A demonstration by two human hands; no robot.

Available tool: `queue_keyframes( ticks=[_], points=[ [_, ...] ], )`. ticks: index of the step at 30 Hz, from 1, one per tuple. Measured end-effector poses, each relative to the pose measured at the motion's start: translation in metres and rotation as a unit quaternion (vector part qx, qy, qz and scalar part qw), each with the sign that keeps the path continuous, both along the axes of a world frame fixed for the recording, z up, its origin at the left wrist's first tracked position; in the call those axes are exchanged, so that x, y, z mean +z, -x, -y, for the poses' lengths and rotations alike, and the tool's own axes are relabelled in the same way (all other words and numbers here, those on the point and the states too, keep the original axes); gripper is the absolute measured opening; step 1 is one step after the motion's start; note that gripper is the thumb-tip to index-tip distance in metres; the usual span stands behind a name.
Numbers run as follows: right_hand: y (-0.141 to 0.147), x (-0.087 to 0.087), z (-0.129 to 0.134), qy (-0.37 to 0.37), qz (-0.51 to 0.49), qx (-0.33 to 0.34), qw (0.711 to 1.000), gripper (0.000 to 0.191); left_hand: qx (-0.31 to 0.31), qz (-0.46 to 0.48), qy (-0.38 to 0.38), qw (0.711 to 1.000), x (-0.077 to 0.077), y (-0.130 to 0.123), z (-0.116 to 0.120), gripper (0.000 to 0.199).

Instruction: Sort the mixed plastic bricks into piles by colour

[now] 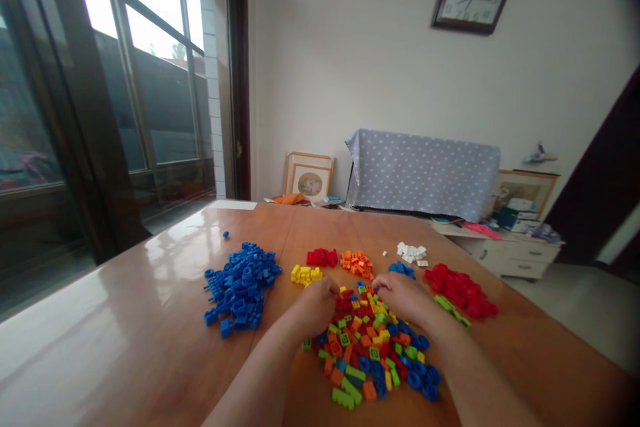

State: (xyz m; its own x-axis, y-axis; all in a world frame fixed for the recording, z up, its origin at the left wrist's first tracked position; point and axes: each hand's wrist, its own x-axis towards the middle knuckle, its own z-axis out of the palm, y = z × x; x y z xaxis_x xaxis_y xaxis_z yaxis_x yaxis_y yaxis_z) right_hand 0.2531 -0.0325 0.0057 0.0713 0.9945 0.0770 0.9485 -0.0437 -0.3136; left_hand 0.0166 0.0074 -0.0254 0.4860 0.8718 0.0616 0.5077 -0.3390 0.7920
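A mixed heap of plastic building bricks [370, 353] in red, orange, yellow, green and blue lies on the wooden table [125, 320] in front of me. My left hand [315, 307] rests at the heap's upper left edge, with its fingers curled down among the bricks. My right hand [400, 297] is at the upper right edge, fingers also bent toward the bricks. Neither hand clearly shows a brick in its grip. Sorted groups surround the heap: blue bricks [240, 287], yellow bricks [306, 275], red bricks [322, 257], orange bricks [357, 263], white bricks [412, 253], and a larger red group [461, 290].
A few blue pieces [402, 269] and green bricks [453, 311] lie near my right hand. A stray blue brick [226, 234] sits further left. Beyond the table's far edge stand a white cabinet [510, 250], a cloth-covered object [423, 173] and a framed picture [309, 177].
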Motion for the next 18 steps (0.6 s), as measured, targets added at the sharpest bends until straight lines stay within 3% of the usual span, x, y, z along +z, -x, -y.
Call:
queue_keyframes(
  ticks=[5,10,14,18],
  points=[
    [0.016,-0.010,0.004,-0.001,-0.037,0.096,0.995,0.030,-0.003,0.013,-0.019,1.000,-0.007,-0.001,-0.006,0.025],
    [0.026,-0.014,0.004,0.004,-0.177,0.161,0.971,0.033,0.004,0.013,-0.021,1.000,0.001,0.000,-0.002,0.025],
    [0.007,-0.020,-0.007,-0.040,-0.241,0.062,0.968,0.031,0.031,-0.001,-0.031,0.999,0.007,-0.001,0.001,0.021],
    [-0.021,-0.028,-0.016,-0.098,-0.152,-0.021,0.983,0.031,0.043,-0.010,-0.062,0.997,0.006,-0.003,0.000,0.011]
  ],
)
